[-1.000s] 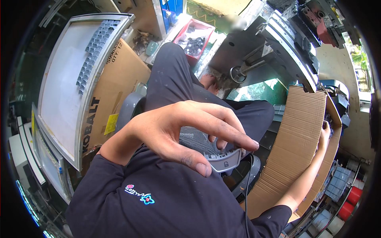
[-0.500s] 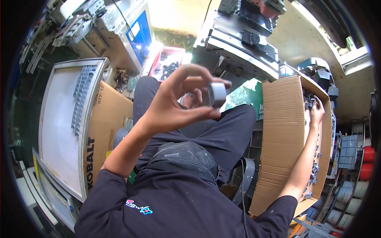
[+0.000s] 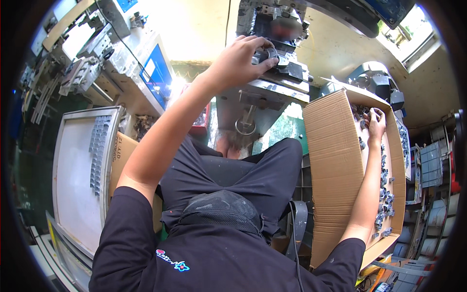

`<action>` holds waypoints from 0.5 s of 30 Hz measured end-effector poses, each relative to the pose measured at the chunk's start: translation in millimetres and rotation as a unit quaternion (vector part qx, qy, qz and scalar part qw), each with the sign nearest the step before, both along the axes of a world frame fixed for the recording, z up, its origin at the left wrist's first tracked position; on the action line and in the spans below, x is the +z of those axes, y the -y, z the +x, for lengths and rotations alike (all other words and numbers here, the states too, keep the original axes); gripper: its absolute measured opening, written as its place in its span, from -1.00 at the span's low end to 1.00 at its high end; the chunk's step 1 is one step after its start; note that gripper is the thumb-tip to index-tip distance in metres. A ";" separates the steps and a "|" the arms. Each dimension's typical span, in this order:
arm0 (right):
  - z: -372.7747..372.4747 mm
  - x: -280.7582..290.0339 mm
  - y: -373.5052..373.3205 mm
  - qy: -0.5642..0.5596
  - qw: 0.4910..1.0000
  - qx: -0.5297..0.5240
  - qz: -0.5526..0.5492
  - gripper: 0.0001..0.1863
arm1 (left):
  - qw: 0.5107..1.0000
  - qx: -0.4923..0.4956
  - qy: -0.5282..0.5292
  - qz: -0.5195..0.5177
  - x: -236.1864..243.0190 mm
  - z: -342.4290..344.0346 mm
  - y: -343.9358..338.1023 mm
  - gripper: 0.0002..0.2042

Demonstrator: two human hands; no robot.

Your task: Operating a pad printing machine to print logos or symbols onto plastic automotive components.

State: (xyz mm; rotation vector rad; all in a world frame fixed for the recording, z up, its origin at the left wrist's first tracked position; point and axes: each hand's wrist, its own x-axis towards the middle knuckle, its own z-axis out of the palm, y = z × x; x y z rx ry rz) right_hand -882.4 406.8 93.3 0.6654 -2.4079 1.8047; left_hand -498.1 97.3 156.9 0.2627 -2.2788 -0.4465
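Observation:
My left hand (image 3: 238, 65) is raised at the top centre with fingers curled round a grey ring-shaped piece (image 3: 271, 53), at the dark metal fixture (image 3: 292, 75) of a machine. Parts of the fixture are hidden behind the fingers. On the right, my right hand (image 3: 376, 124) reaches into an open cardboard box (image 3: 328, 175), its fingers closed among small dark parts (image 3: 386, 199) that lie along a panel inside; what exactly it grips I cannot make out.
A round handwheel (image 3: 244, 125) hangs below the fixture, above my bare feet. At left stands a framed white board (image 3: 73, 170) with rows of grey pieces, beside cardboard. A red bin (image 3: 202, 121) sits behind my knee. Shelves (image 3: 433, 170) are at far right.
My left hand has moved up and forward with the grey piece to the fixture. My right hand stays in the box. The view has tilted up toward the machine.

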 end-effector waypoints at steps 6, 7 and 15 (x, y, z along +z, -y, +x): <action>3.0 2.8 7.5 0.000 1.000 0.009 0.011 -0.73 | 0.997 -0.037 0.046 0.057 6.3 -4.2 3.2 -0.53; 4.9 2.9 8.7 -0.005 1.000 0.012 0.015 -0.72 | 0.994 -0.056 0.051 0.076 7.3 -4.0 4.7 -0.52; 2.2 0.0 7.0 -0.001 1.000 0.013 0.019 -0.75 | 0.985 -0.088 0.037 0.146 9.6 -4.0 9.5 -0.51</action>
